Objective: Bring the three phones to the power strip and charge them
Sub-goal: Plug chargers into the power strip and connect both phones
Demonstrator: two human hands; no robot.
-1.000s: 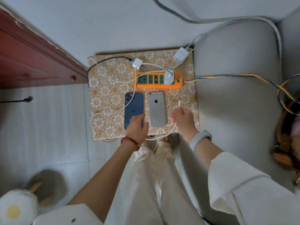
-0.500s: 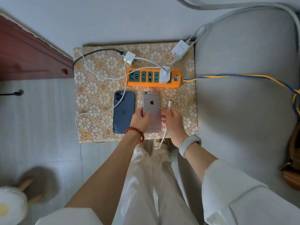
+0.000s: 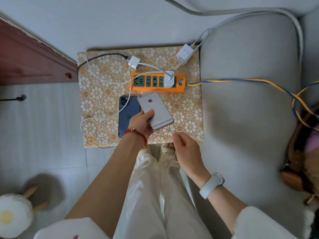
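My left hand (image 3: pixel 142 122) grips a silver phone (image 3: pixel 155 109) by its lower end and holds it tilted, back up, above the patterned mat (image 3: pixel 188 109). A dark blue phone (image 3: pixel 126 112) lies back up on the mat just left of it, partly under my hand, with a white cable across it. My right hand (image 3: pixel 185 146) pinches the plug end of a white charging cable (image 3: pixel 170 132) just below the silver phone. The orange power strip (image 3: pixel 156 81) lies beyond the phones with one white charger (image 3: pixel 168 79) plugged in. I see only two phones.
Two loose white chargers (image 3: pixel 133 61) (image 3: pixel 185 53) with cables lie on the mat behind the strip. A grey sofa cushion (image 3: pixel 245 100) borders the mat on the right, a red wooden door (image 3: pixel 25 62) on the left. A blue-yellow cord (image 3: pixel 241 81) runs right. A brown bag (image 3: pixel 298 152) sits far right.
My left hand has lifted the silver phone off the mat and turned it askew. My right hand has drawn the cable plug back to the phone's lower end.
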